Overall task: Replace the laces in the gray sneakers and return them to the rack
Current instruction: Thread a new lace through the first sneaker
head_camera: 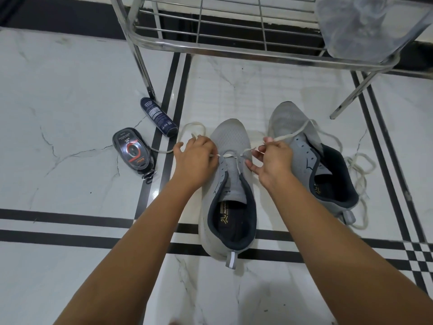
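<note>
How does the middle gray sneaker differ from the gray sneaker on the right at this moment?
The gray mesh sneaker in the middle has a white lace through its front eyelets; the gray mesh sneaker on the right shows empty eyelets. The left hand and right hand pinch lace ends at the middle sneaker; neither grips the right one. Both have dark collars and heels toward the camera.

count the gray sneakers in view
2. The left sneaker is mid-floor, being laced; the right sneaker sits beside it, angled. The bag on the rack may hide others.
</note>
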`<state>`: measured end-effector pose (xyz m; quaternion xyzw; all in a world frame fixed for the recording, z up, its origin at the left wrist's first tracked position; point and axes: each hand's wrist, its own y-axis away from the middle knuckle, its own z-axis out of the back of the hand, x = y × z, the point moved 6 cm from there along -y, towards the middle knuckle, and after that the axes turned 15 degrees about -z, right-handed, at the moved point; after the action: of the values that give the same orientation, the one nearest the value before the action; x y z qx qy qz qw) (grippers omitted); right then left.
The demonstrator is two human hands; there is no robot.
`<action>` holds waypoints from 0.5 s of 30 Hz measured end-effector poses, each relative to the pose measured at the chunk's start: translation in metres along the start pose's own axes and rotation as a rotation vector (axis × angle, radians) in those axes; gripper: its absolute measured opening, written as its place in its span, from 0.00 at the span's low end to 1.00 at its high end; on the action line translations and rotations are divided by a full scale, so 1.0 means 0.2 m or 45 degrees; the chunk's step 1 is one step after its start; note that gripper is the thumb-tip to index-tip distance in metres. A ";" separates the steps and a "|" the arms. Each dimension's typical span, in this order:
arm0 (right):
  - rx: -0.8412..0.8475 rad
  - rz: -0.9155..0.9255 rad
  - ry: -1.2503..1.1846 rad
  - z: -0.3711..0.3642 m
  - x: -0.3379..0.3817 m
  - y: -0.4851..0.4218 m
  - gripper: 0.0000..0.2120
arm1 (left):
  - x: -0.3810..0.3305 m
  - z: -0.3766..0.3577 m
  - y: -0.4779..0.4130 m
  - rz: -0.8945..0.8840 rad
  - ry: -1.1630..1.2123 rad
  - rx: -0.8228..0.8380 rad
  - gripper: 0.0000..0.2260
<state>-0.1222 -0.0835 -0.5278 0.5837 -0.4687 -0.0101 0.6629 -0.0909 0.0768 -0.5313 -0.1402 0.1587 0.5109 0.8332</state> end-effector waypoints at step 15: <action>-0.073 0.437 0.757 -0.02 -0.04 -0.02 0.08 | -0.06 0.07 0.01 -0.246 -0.642 0.031 0.09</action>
<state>-0.1218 -0.0762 -0.5349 0.4550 -0.3458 0.2591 0.7786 -0.0965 0.0730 -0.5140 -0.0128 -0.0618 0.4457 0.8929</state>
